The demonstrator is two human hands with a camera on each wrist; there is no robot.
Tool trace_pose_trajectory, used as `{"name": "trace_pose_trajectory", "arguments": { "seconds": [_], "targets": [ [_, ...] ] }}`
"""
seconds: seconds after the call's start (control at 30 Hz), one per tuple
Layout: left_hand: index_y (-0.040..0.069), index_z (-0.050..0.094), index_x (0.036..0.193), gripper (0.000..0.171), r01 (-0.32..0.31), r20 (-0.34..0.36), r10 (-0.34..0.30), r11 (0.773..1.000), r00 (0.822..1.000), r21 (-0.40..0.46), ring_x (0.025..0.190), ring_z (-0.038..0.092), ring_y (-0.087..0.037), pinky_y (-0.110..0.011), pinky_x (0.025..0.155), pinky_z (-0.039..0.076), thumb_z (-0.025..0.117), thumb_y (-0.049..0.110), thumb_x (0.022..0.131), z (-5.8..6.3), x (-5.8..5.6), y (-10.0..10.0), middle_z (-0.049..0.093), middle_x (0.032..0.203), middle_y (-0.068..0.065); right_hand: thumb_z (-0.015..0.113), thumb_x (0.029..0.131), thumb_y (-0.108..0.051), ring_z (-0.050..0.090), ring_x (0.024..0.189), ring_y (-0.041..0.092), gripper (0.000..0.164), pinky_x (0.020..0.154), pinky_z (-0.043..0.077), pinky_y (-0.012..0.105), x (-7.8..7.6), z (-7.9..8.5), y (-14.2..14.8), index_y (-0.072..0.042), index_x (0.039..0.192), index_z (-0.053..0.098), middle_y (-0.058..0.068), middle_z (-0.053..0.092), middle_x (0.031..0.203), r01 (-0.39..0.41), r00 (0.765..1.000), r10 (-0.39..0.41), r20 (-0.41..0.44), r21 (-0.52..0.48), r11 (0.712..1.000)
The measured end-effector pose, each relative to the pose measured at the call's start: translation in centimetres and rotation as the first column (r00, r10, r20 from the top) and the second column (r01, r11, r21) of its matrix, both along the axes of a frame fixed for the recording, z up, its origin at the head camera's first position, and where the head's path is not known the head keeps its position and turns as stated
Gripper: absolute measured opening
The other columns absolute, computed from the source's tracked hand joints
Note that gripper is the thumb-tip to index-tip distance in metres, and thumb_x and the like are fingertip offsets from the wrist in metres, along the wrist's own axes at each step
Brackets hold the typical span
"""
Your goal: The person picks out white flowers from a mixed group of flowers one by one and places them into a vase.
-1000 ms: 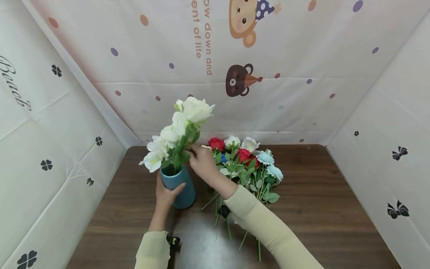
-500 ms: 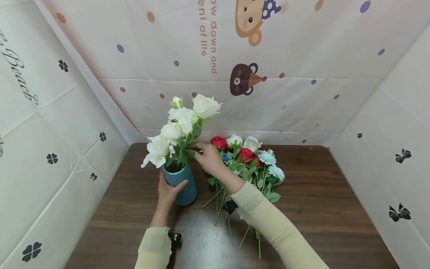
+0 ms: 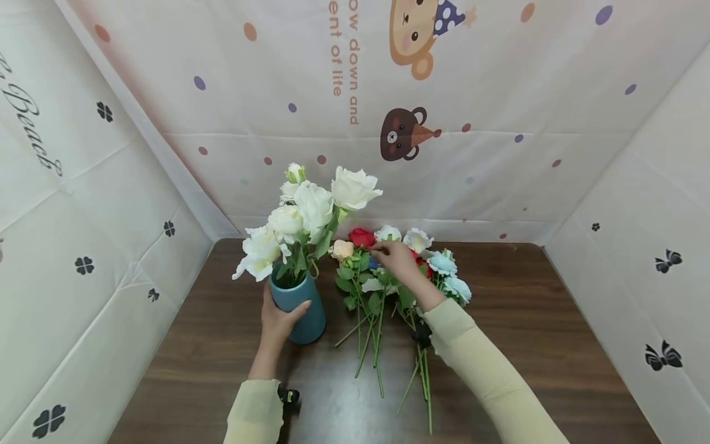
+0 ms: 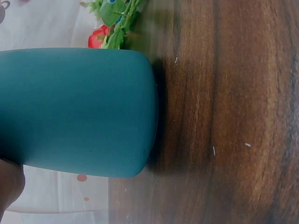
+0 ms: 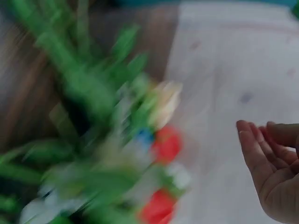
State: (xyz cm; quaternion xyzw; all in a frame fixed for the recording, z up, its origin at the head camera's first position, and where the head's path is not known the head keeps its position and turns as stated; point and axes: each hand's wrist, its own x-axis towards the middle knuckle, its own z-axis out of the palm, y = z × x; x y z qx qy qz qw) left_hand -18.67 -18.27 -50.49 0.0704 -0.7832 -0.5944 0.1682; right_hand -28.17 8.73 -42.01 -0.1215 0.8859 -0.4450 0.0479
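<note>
wooden table, printed cloth backdrop, left hand gripping vase, right hand loosely curled

White flowers in a teal vase, loose mixed flowers nearby.
</note>
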Motion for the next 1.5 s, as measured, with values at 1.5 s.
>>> {"name": "trace_pose_trajectory", "arguments": {
  "seconds": [1.5],
  "targets": [
    [0.001,0.019,0.161,0.104,0.021,0.043,-0.021,1.000,0.999,0.001,0.143,0.042,-0.048,-0.067,0.115,0.035,0.081,0.014,0.078,0.3,0.2,0.0,0.037,0.159,-0.029,0.061,0.102,-0.010,0.064,0.062,0.005,0.042,0.062,0.057,0.019,-3.0,-4.2,3.6,0.010,0.138,0.056,0.004,0.069,0.082,0.279,0.846,-0.136,0.515,-0.210,0.937]
  ]
}}
